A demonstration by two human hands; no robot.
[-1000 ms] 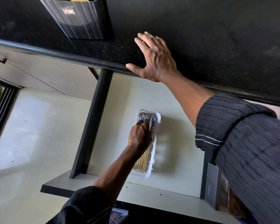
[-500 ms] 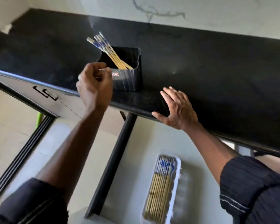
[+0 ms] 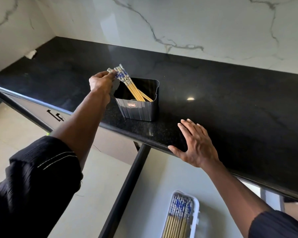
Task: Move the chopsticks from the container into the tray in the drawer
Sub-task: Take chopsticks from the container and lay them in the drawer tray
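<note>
A dark ribbed container [image 3: 139, 109] stands on the black countertop [image 3: 230, 100] near its front edge. Several yellow chopsticks [image 3: 132, 88] with blue-and-white patterned tops lean out of it to the upper left. My left hand [image 3: 101, 82] reaches to those tops and its fingertips pinch one of them. My right hand [image 3: 196, 145] lies flat, fingers spread, on the counter's front edge. Below, in the open drawer [image 3: 144, 194], a white tray [image 3: 196, 208] holds several chopsticks [image 3: 178, 219] laid side by side.
A marble wall [image 3: 179, 23] backs the counter. The drawer's black side rail [image 3: 126, 191] runs diagonally below the counter edge. A cabinet front with a black handle [image 3: 56, 115] sits at the left, over a pale tiled floor [image 3: 10, 131].
My left hand left the tray in the drawer, rose to the container and now pinches the chopstick tops. The view tilted up to the counter. My right hand stayed on the counter edge.
</note>
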